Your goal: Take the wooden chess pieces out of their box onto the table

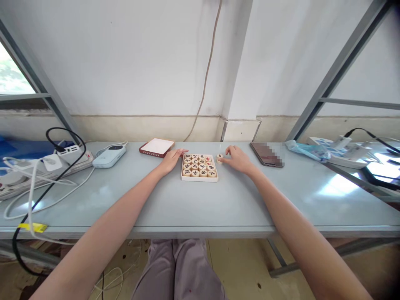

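Observation:
A white box holds rows of round Chinese chess pieces with black and red characters, at the middle of the table. My left hand rests at the box's upper left side, its fingers stretched out and touching the edge. Just right of the box, a single Chinese chess piece is at the fingertips of my right hand. The thumb lies against this piece and the other fingers are curled; their exact contact is partly hidden.
Behind my left hand lies a box lid with a red-brown side. A phone is to the right. A light blue power bank, cables and a power strip crowd the left; a plastic bag and chargers lie far right.

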`<state>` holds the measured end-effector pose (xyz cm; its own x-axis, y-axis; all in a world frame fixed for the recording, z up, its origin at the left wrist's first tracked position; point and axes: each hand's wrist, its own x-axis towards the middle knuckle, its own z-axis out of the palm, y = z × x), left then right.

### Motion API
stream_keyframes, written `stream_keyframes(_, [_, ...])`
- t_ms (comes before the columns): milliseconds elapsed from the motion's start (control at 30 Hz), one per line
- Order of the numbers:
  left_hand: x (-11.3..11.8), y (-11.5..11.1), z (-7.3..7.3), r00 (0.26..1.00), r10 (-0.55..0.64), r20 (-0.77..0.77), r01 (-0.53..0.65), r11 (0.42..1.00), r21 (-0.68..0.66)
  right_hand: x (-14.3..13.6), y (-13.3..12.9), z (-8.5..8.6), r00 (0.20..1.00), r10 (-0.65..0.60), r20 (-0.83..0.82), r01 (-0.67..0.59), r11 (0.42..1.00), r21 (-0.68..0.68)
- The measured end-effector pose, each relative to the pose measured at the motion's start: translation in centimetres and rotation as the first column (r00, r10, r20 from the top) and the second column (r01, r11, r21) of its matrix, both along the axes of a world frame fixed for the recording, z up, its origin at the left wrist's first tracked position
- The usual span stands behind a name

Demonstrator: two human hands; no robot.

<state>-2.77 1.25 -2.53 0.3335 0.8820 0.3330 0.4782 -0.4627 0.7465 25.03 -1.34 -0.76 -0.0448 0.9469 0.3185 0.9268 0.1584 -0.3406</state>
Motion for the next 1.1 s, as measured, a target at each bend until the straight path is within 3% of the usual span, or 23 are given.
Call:
stream_keyframes(100, [0.0,-0.1,0.1,1.000,0.010,-0.017,-0.010,1.000,-0.005,-0.8,-0.9,0.9,0.988,0.155,-0.002,-0.155,0.985,0.076])
stream_keyframes(233, [-0.1,0.3,-0.1,0.999,0.028,-0.028,-0.028,1.000,0.000,-1.6,-2.0,2.0,0.882,0.467,-0.068,-0.472,0.872,-0.132])
stream_keyframes(400, [-0.3,0.6,-0.3,0.997,0.071,-0.041,-0.070,0.997,0.028,-2.5,-2.1,1.8,0.832,0.531,-0.161,-0.552,0.821,-0.146])
stream_keyframes(600, [-0.4,0.8,-0.5,0.997,0.065,-0.037,-0.063,0.997,0.041,-1.5,-2.0,2.7,0.808,0.441,-0.391,-0.532,0.831,-0.163])
stream_keyframes(700, [-0.5,1.0,-0.5,0.997,0.065,-0.036,-0.064,0.998,0.012,0.4,-1.5,2.8,0.800,0.397,-0.450,-0.548,0.789,-0.276])
stream_keyframes(767, [-0.5,1.1,-0.5,0.997,0.066,-0.035,-0.067,0.998,-0.010,1.5,-1.0,2.2,0.841,0.364,-0.400,-0.513,0.771,-0.377])
stream_keyframes(867, [-0.4,1.1,-0.4,0.998,0.062,-0.013,-0.062,0.998,-0.012,2.1,-0.3,1.2,0.938,0.283,-0.201,-0.340,0.862,-0.375])
stream_keyframes(933, [-0.4,1.1,-0.4,0.998,0.056,0.004,-0.056,0.998,-0.011,2.0,-0.1,0.8,0.984,0.165,-0.063,-0.175,0.946,-0.273])
stream_keyframes(1000, [-0.4,1.0,-0.3,0.999,0.054,0.003,-0.054,0.998,-0.010,1.5,-0.4,1.0,0.997,0.077,-0.005,-0.076,0.980,-0.185])
stream_keyframes(1033, [-0.5,1.0,-0.3,0.999,0.054,0.000,-0.054,0.998,-0.008,1.2,-0.6,1.3,0.996,0.082,-0.019,-0.084,0.984,-0.160])
stream_keyframes(1100, [-0.5,1.0,-0.4,0.999,0.050,-0.002,-0.050,0.999,-0.004,0.4,-1.3,2.2,0.974,0.203,-0.100,-0.216,0.966,-0.139])
